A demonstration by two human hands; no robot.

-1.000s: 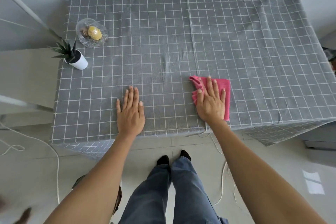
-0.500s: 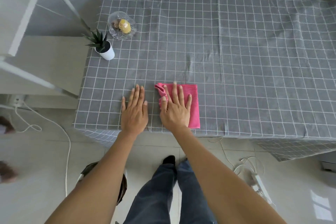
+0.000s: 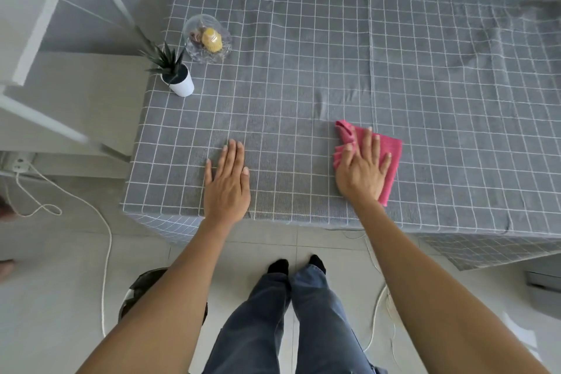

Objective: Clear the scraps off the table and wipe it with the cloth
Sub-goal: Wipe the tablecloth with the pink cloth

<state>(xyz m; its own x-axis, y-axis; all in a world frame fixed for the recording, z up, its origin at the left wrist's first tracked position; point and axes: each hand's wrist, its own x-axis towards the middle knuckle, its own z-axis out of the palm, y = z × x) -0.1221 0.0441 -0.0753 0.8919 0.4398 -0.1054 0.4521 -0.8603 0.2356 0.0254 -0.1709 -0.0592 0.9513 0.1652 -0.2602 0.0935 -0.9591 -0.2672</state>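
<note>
Cloth (image 3: pixel 391 155): pink, folded, thin and limp, so judged light, soft and prone to bunching. Its left edge is already rucked into folds near the thumb side. It likely slides easily over the grey checked cover on the bench (image 3: pixel 303 70), and that cover may itself wrinkle under drag. Best handled by flat palm pressure on the middle of the fold, not by pinching an edge.

Position: cloth lies near the front edge of the bench, about midway along it, well apart from the left front corner.

Right hand (image 3: pixel 362 170): flat on the cloth, fingers (image 3: pixel 368 143) straight and slightly spread, pressing down. Cloth shows beyond the fingertips, past the little-finger side and at the rucked left edge; the heel of the hand sits at the cloth's near edge.

Left hand (image 3: pixel 226 184): flat on the bare cover near the front edge, fingers straight and close together, holding nothing, well apart from the cloth.

No scraps visible on the cover. Glass bowl (image 3: pixel 208 39) and potted plant (image 3: pixel 177 76) stand by the far left corner.
</note>
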